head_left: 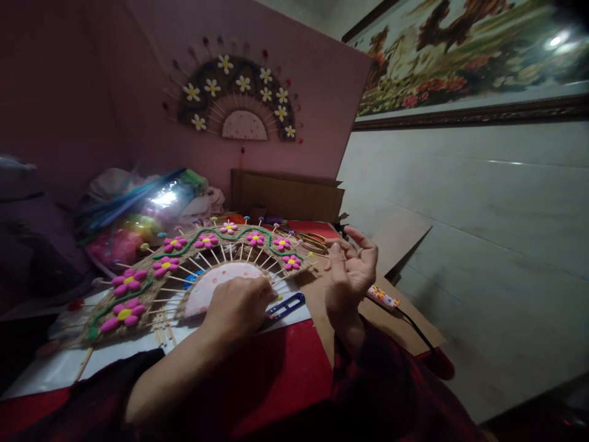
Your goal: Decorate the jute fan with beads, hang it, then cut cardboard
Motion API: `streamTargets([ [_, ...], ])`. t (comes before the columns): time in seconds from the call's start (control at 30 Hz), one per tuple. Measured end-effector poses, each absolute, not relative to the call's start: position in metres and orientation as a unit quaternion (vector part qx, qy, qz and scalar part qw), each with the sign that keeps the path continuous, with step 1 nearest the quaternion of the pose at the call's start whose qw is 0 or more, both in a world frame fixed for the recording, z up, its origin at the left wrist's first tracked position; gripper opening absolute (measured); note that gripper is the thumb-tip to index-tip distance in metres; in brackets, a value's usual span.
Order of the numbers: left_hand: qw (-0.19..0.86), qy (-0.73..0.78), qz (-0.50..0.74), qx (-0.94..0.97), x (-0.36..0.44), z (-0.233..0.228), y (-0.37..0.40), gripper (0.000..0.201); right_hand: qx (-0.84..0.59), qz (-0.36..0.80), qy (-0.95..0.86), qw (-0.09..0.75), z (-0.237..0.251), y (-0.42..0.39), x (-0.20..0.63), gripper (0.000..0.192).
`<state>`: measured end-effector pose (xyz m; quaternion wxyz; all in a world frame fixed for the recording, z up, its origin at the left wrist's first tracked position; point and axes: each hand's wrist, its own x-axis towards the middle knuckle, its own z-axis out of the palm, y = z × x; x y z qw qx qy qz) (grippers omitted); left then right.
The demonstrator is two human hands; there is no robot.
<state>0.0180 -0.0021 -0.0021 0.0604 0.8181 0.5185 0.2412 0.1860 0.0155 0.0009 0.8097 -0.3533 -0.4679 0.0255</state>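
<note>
A fan-shaped craft piece (184, 270) lies in front of me, with a twine-wrapped border, pink clay-like flowers, a wavy green cord and thin wooden sticks. My left hand (242, 307) is closed over the lower right of its pale, spotted half-round centre (211, 282). Whatever those fingers pinch is hidden. Just right of that hand lie dark blue thread snips (288, 305). My right hand (350, 276) is raised beyond the fan's right end, palm toward me, fingers loosely curled and apart. I see nothing in it.
Loose sticks (163, 328) lie by the fan's lower edge. A flower-patterned tool (384, 296) with a black cord rests on cardboard (414, 331) at right. Behind are yellow-handled pliers or scissors (313, 240) and plastic-bagged materials (156, 209). A similar white-flowered fan (239, 92) hangs upright.
</note>
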Motion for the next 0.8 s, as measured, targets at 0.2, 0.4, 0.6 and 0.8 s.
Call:
streamTargets([
  [0.2, 0.067, 0.467, 0.212, 0.856, 0.020, -0.005, -0.004, 0.007, -0.373, -0.010, -0.444, 0.815, 0.003, 0.013, 0.184, 0.015],
  [0.4, 0.106, 0.462, 0.250, 0.844, 0.021, -0.003, -0.006, 0.020, -0.394, -0.021, -0.426, 0.814, 0.008, 0.008, 0.184, 0.025],
  [0.6, 0.167, 0.346, 0.407, 0.829, 0.023, -0.004, -0.014, 0.036, -0.294, 0.059, -0.470, 0.830, 0.001, 0.009, 0.181, 0.034],
  [0.8, 0.344, 0.337, 0.405, 0.778, 0.031, -0.007, -0.017, 0.034, -0.187, 0.188, -0.665, 0.698, -0.015, -0.001, 0.172, 0.054],
])
